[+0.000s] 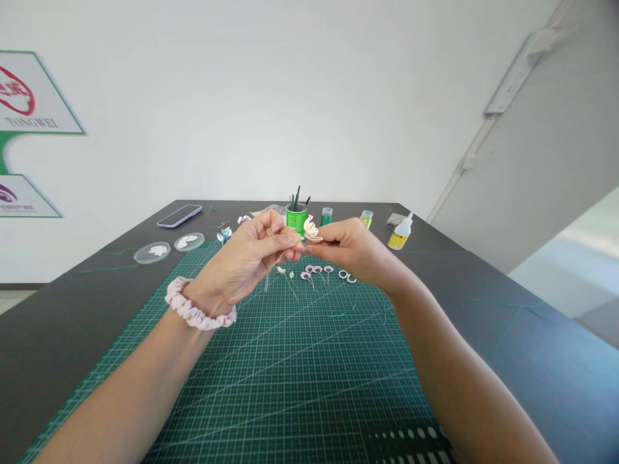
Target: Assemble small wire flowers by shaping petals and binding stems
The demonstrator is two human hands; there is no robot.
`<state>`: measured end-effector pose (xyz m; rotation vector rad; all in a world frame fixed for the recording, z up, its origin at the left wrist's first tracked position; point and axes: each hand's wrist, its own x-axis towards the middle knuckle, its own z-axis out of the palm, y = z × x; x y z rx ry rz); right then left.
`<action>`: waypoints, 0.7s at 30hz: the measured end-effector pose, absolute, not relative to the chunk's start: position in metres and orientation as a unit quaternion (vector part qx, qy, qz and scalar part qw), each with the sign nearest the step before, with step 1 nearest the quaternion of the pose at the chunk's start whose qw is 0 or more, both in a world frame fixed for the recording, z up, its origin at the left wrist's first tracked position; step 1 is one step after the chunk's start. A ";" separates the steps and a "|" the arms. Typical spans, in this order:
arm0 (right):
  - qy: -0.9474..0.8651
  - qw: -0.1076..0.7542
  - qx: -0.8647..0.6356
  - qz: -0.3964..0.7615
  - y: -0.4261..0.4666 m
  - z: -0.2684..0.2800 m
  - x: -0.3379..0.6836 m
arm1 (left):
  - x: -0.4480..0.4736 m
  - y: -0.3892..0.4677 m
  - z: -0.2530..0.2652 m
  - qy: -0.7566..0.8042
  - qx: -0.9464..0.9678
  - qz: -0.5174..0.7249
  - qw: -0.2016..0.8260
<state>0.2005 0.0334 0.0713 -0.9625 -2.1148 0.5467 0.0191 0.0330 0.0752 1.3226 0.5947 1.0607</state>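
Observation:
Above the green cutting mat (290,386) both hands meet around a small cream artificial flower (312,229). My left hand (258,248) is closed, thumb and fingertips pinching the flower's thin stem, whose lower end trails down below the fingers. From the other side my right hand (351,246) is closed too, its fingertips pressed together at the base of the flower, touching the left fingertips. The exact grip under the petals is hidden. On the mat just beyond lie several purple wire-stemmed petals (317,270) and a small white bud on a stem (281,270).
Behind the hands stand a green can of tools (296,219), a green-filled jar (327,216), a yellow-filled jar (366,219) and a glue bottle (400,233). A phone (179,216) and clear dishes (151,252) lie left. A perforated template (406,444) lies at the front.

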 end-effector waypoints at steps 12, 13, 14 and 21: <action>-0.814 0.357 -0.336 0.310 0.041 0.070 0.207 | 0.016 0.034 0.072 0.260 0.639 0.379 0.617; -0.815 0.351 -0.336 0.315 0.041 0.070 0.208 | 0.016 0.034 0.072 0.262 0.646 0.370 0.614; -0.816 0.346 -0.336 0.318 0.042 0.071 0.209 | 0.015 0.034 0.071 0.262 0.654 0.363 0.610; -0.827 0.325 -0.331 0.318 0.039 0.074 0.210 | 0.015 0.034 0.072 0.254 0.708 0.328 0.572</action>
